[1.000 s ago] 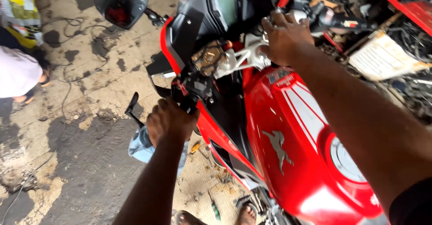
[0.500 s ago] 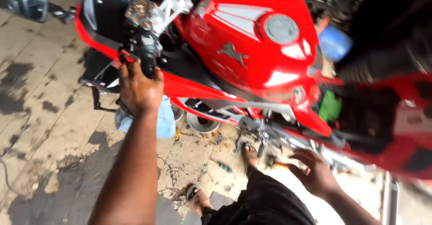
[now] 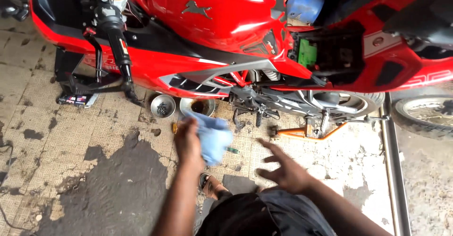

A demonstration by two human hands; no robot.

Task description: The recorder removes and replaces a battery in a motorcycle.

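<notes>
At centre frame the left hand grips a light blue rag, now off the handlebar grip it held before and lowered over the patterned floor. The right hand, lower right of centre, is empty with fingers spread wide. Just above the rag sit two small metal bowls. The red motorcycle fills the upper frame, showing more of its tail than before.
</notes>
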